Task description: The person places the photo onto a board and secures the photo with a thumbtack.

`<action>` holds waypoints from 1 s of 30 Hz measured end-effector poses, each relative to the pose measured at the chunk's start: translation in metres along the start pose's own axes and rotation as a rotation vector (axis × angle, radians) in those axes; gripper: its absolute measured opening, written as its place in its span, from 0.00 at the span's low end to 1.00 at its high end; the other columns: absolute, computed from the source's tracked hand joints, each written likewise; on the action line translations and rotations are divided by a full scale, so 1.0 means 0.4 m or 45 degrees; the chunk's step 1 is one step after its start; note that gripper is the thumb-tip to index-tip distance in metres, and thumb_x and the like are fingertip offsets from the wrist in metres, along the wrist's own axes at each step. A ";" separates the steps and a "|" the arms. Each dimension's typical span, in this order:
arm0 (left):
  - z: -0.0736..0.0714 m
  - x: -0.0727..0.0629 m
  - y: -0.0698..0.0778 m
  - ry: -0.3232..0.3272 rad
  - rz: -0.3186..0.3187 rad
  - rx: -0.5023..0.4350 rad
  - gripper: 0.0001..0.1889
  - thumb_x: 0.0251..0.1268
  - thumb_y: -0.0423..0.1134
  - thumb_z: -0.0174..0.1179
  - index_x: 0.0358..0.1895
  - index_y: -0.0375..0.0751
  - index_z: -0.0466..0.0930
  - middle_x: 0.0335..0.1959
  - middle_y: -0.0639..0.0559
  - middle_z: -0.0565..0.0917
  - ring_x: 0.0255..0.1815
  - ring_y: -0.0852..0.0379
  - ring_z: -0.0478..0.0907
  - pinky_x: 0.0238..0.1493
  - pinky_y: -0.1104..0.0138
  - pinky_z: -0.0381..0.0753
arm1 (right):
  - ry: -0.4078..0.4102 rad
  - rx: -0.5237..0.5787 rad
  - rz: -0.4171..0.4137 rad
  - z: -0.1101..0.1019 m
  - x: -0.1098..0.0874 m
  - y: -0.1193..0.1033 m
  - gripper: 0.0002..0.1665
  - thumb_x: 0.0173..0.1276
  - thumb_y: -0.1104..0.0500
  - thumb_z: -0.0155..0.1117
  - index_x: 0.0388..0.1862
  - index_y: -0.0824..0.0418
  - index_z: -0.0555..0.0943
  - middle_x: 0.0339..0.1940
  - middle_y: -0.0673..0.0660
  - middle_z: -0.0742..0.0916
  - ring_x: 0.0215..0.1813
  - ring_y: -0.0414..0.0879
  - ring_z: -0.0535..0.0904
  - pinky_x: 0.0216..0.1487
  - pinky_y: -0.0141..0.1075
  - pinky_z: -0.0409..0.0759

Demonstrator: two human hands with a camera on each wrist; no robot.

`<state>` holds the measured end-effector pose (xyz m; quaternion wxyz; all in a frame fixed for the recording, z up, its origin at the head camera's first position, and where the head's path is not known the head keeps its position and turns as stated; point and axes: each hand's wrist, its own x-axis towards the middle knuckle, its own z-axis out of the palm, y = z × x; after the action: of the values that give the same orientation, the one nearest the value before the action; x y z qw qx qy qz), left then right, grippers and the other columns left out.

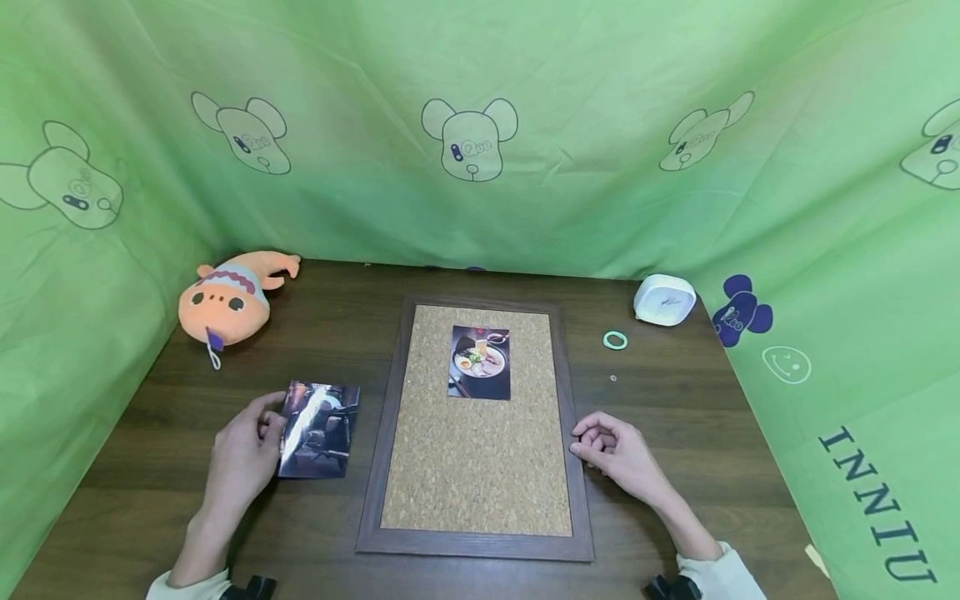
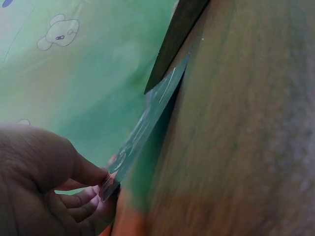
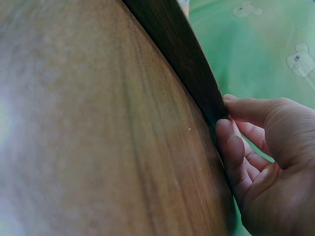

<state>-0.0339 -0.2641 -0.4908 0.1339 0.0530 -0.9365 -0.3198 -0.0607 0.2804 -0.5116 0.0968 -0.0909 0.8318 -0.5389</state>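
Note:
My left hand [image 1: 243,454] pinches the left edge of a glossy dark photo [image 1: 318,429], left of a framed cork board [image 1: 476,467]. In the left wrist view the photo [image 2: 151,118] slants up from thumb and fingertips, its far end near the board's frame; glare hides much of its picture. A smaller food photo [image 1: 480,363], showing a bowl of noodles, lies on the upper part of the cork. My right hand [image 1: 618,458] holds the right side of the board's frame, thumb on its edge and fingers curled beside it, as the right wrist view shows.
An orange plush toy [image 1: 228,304] lies at the back left of the wooden table [image 1: 675,400]. Toward the back right are a white rounded case [image 1: 665,300], a mint-green ring [image 1: 615,340] and a tiny pale ring [image 1: 613,378]. Green cloth [image 1: 465,217] encloses the table's back and sides.

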 end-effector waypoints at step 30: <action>0.039 0.006 0.192 -0.320 -0.119 -0.662 0.27 0.77 0.21 0.65 0.76 0.35 0.75 0.46 0.38 0.87 0.38 0.65 0.87 0.41 0.67 0.91 | 0.004 0.003 0.012 0.001 0.000 -0.001 0.11 0.71 0.69 0.79 0.47 0.67 0.85 0.32 0.53 0.84 0.26 0.36 0.78 0.22 0.31 0.78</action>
<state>-0.0415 -0.1947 -0.4550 0.0109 0.0198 -0.8290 -0.5589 -0.0608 0.2799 -0.5114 0.0979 -0.0861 0.8317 -0.5397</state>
